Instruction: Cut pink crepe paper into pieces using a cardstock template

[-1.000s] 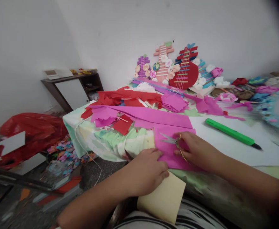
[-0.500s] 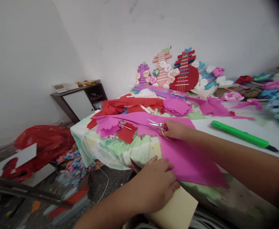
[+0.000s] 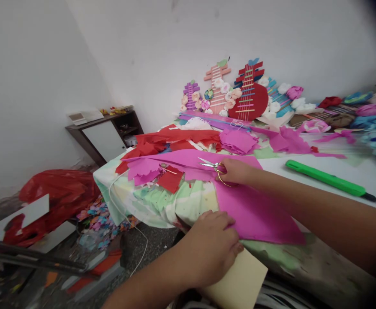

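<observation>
My right hand (image 3: 236, 171) grips small scissors (image 3: 211, 165) with gold handles, their blades parted and pointing left over a long pink paper sheet (image 3: 255, 210) on the table. My left hand (image 3: 212, 246) rests at the near table edge, pressing the sheet's near corner and holding a cream card (image 3: 239, 281) beneath it. Red paper scraps (image 3: 170, 178) and more pink pieces (image 3: 142, 167) lie just left of the scissors.
A green utility knife (image 3: 326, 181) lies on white paper at the right. Paper guitars with flowers (image 3: 239, 92) lean on the back wall. A red plastic bag (image 3: 55, 193), coloured scraps on the floor and a dark side table (image 3: 104, 126) are at the left.
My right hand moved the scissors away from me along the pink sheet, from its near part to its far end. My left hand stayed at the near edge.
</observation>
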`<control>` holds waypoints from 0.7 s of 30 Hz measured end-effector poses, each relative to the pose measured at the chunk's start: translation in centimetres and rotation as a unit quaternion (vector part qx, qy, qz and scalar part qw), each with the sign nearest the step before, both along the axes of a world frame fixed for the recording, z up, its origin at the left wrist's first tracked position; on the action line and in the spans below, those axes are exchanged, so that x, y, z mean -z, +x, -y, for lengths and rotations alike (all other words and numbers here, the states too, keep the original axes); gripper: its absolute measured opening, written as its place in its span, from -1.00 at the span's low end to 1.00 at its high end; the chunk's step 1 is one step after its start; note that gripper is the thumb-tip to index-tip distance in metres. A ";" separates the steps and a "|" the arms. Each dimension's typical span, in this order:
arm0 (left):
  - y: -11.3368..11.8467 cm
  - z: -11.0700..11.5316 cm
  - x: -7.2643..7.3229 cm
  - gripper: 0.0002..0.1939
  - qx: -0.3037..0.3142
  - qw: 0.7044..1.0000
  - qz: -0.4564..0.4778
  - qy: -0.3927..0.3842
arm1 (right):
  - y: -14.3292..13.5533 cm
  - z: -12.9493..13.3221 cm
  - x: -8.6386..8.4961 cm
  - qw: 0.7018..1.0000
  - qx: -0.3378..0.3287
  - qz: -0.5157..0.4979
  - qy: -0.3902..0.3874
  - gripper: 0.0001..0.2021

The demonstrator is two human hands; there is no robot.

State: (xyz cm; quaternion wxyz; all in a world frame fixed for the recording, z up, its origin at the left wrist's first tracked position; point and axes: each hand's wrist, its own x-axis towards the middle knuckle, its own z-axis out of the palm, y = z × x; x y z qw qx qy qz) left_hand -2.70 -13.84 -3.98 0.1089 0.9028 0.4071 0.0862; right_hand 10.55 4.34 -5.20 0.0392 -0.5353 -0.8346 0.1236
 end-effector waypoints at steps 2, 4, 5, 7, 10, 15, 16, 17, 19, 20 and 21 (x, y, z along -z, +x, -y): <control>0.0 0.1 0.1 -0.74 -0.003 1.000 0.000 0.004 | 0.0 0.1 0.0 1.000 0.002 -0.003 0.003 -0.73; 0.0 0.1 0.1 -0.73 -0.003 1.000 -0.002 0.007 | 0.0 0.3 0.0 1.000 0.003 -0.008 0.006 -0.73; 0.0 0.0 0.1 -0.74 -0.002 1.000 -0.003 0.008 | 0.0 0.4 0.0 1.000 0.004 -0.011 0.008 -0.74; 0.1 -0.1 0.2 -0.74 -0.001 1.000 -0.001 0.015 | 0.0 0.6 0.0 1.000 0.006 -0.019 0.012 -0.75; 0.1 -0.2 0.3 -0.77 0.001 0.999 0.015 0.031 | 0.1 0.8 -0.1 0.999 0.019 -0.036 0.023 -0.72; -1.1 -0.3 -0.9 -0.75 -0.068 0.994 0.069 0.040 | 0.9 1.7 -2.2 0.988 0.073 -0.118 0.065 -0.59; -1.5 -0.6 -1.5 -0.72 -0.101 0.991 0.083 0.038 | 1.3 2.1 -3.0 0.983 0.084 -0.154 0.058 -0.56; -1.9 -1.1 -2.1 -0.70 -0.130 0.986 0.101 0.037 | 1.6 2.6 -3.8 0.976 0.090 -0.196 0.038 -0.54; -2.4 -2.6 -3.5 -0.71 -0.171 0.972 0.161 0.020 | 2.5 3.8 -5.4 0.952 0.087 -0.292 -0.041 -0.55; -2.4 -3.7 -4.0 -0.74 -0.188 0.960 0.207 0.003 | 2.9 4.5 -6.0 0.937 0.080 -0.331 -0.080 -0.56; -2.2 -4.9 -4.4 -0.78 -0.207 0.945 0.252 -0.019 | 3.3 5.1 -6.4 0.925 0.070 -0.355 -0.112 -0.58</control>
